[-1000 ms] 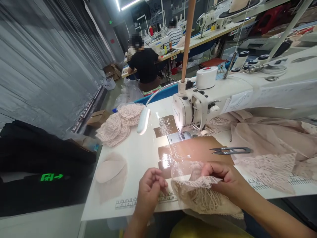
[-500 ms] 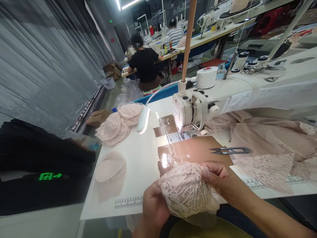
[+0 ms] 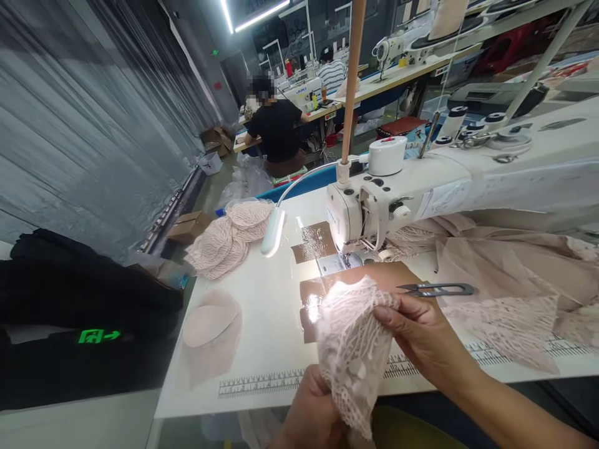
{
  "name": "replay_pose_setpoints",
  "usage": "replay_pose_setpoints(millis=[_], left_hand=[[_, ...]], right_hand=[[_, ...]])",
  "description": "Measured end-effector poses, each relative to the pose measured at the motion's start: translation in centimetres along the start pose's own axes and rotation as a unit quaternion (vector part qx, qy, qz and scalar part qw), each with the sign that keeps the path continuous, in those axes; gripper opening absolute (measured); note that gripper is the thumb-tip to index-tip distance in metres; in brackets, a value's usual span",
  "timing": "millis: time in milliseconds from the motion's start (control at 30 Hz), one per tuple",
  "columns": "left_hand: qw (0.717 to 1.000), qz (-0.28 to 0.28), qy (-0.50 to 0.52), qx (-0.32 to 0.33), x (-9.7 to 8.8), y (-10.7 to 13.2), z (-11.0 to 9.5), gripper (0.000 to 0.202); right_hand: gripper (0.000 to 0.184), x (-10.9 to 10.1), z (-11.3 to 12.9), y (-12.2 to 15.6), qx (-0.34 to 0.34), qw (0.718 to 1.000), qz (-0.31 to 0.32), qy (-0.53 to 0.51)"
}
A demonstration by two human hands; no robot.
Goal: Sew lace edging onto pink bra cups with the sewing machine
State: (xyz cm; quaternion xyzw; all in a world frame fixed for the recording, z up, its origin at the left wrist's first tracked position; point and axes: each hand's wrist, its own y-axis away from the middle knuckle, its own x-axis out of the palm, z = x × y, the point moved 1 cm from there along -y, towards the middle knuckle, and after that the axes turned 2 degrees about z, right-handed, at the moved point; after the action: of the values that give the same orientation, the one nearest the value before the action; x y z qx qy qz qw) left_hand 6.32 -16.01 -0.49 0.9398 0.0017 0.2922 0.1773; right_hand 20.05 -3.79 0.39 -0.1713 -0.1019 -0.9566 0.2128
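Sewing workshop: white sewing machine (image 3: 349, 212) beyond my right fingers (image 3: 390, 317), thread snips (image 3: 461, 289) just past them, ruler-marked table (image 3: 266, 324) below, thread cones (image 3: 452, 125) beyond to their right, further machines (image 3: 302, 92) and co-workers (image 3: 281, 131) farther off.

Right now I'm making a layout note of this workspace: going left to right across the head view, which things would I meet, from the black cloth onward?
Black cloth, oval piece, lamp, held lace, snips, sheer fabric.
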Motion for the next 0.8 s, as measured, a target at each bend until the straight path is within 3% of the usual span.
replay_pose_setpoints(millis=[67, 100, 167, 200, 233, 300, 333, 400, 467, 600, 800], left_hand=[[0.991, 0.082, -0.106, -0.028, -1.4, 1.3, -1.2, 0.029], [0.983, 0.099, -0.154, -0.009, -2.1, 1.8, -2.0, 0.031], [0.963, 0.051, -0.240, 0.113, -3.1, 2.5, -3.9, 0.018], [0.945, 0.018, -0.277, 0.171, -3.2, 2.5, -4.8, 0.022], [0.927, -0.007, -0.312, 0.209, -3.2, 2.4, -5.6, 0.041], [0.910, -0.005, -0.363, 0.200, -2.7, 1.8, -6.4, 0.069], [0.912, 0.014, -0.372, 0.171, -2.3, 1.4, -6.5, 0.068], [0.921, 0.047, -0.370, 0.113, -1.8, 0.6, -6.2, 0.048], [0.926, 0.054, -0.363, 0.090, -1.4, 0.2, -5.5, 0.034], [0.932, 0.050, -0.351, 0.077, -1.2, 0.0, -4.5, 0.030], [0.941, 0.065, -0.324, 0.077, -0.9, -0.2, -5.1, 0.030]], right_hand=[[0.027, -0.5, 0.6, -0.2, -0.013, 1.000, -0.004, 0.012], [0.026, -0.5, 0.9, -0.2, -0.013, 0.999, 0.023, 0.044], [0.023, -0.1, 1.7, 0.1, -0.020, 0.983, 0.118, 0.142], [0.020, 0.3, 2.1, 0.5, -0.029, 0.965, 0.174, 0.192], [0.017, 0.8, 2.4, 0.9, -0.041, 0.945, 0.225, 0.235], [0.013, 1.7, 2.9, 1.7, -0.072, 0.904, 0.296, 0.299], [0.013, 2.1, 3.1, 2.0, -0.086, 0.888, 0.315, 0.323], [0.015, 2.4, 3.1, 2.4, -0.111, 0.872, 0.318, 0.355], [0.015, 2.3, 2.8, 2.3, -0.119, 0.873, 0.301, 0.366], [0.026, 2.0, 2.2, 1.9, -0.123, 0.891, 0.253, 0.357], [0.027, 2.2, 2.1, 1.7, -0.132, 0.908, 0.194, 0.347]])
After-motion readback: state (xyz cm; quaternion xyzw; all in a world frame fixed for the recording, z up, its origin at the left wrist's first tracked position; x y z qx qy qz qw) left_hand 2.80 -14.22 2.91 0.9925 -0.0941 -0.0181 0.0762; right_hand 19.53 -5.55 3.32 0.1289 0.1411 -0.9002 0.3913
